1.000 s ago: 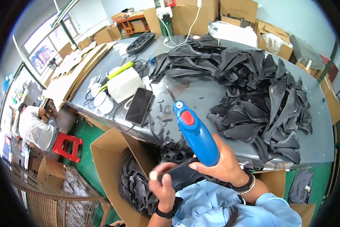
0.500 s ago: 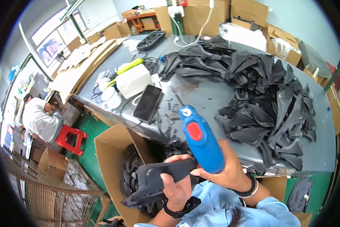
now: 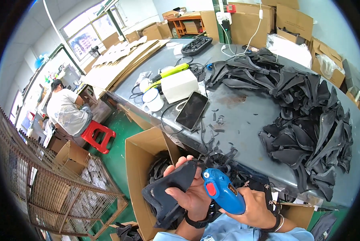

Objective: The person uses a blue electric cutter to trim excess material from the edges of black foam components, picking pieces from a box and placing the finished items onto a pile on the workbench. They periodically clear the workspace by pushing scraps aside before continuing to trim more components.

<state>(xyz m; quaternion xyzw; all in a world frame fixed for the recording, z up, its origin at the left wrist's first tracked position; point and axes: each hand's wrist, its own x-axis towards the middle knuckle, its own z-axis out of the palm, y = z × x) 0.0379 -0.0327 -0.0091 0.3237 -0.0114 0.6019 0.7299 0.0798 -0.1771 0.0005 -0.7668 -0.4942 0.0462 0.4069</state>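
My left hand [image 3: 198, 201] grips a black moulded piece of soft-looking sheet [image 3: 168, 185], thumb on its near face and fingers behind. In my right hand [image 3: 257, 208] is a blue handheld power tool [image 3: 233, 200] with a red button. Its front end meets the right edge of the black piece, close to my left fingertips; the thin tip cannot be made out there. Below both hands stands an open cardboard box [image 3: 135, 160] with more black pieces inside. Thin black trimmings [image 3: 224, 157] lie by the table edge just beyond the tool.
A large heap of similar black pieces [image 3: 308, 116] covers the right of the grey table [image 3: 244, 140]. Nearer left are a phone [image 3: 192, 110], a white box [image 3: 180, 86], a mug [image 3: 152, 100] and cables. A person [image 3: 67, 108] sits on a red stool [image 3: 99, 136] beyond a wire cage [image 3: 67, 193].
The tool has come down and tilted left, from pointing up over the table to the black piece's edge. My left hand has turned the piece more upright. The whole view has swung left.
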